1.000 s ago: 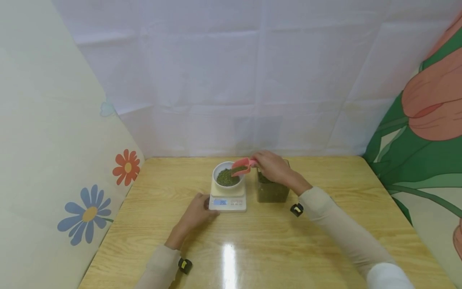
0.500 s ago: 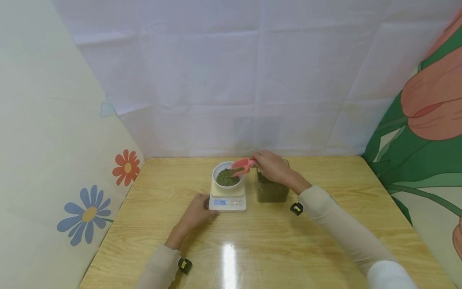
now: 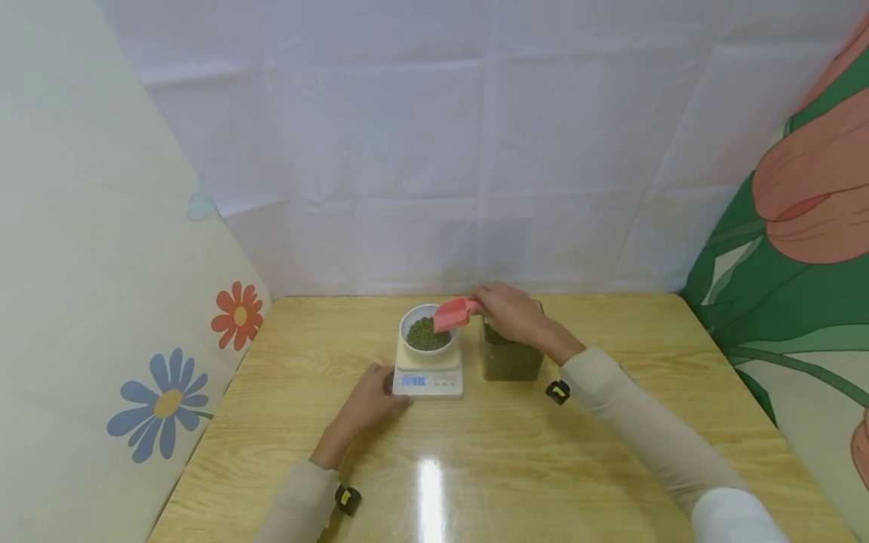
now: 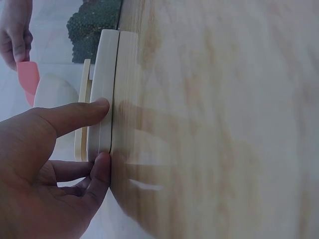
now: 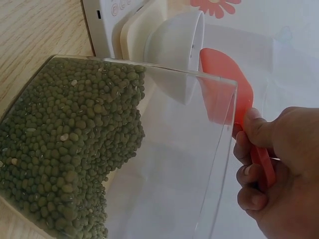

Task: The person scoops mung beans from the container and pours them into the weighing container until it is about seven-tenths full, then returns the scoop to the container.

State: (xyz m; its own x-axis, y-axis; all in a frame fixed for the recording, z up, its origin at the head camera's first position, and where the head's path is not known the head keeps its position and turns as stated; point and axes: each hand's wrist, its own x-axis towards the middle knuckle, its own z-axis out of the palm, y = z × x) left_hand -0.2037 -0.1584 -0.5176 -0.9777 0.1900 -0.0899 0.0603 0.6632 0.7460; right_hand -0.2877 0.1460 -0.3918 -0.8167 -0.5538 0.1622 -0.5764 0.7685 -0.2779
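A white kitchen scale [image 3: 444, 391] with a lit display sits near the table's back edge. On it stands a white bowl [image 3: 417, 311] holding green mung beans [image 3: 424, 336]. My left hand [image 3: 371, 396] holds the scale's near left corner; the left wrist view shows thumb and fingers on its edge [image 4: 103, 84]. My right hand [image 3: 511, 311] grips a pink scoop [image 3: 451, 314] by its handle. The scoop is tilted over the bowl's right side, and no beans show in it. The right wrist view shows the fingers curled round the handle [image 5: 264, 167].
A clear square container [image 3: 512, 363], partly filled with mung beans [image 5: 70, 144], stands right of the scale, under my right hand. White cloth [image 3: 380, 188] hangs behind the wooden table [image 3: 475, 460]. Flowered panels stand on both sides.
The scoop has tipped further over the bowl. Beans that lay in it earlier have gone from it, and the digits on the scale's display have changed. My left hand has stayed put.
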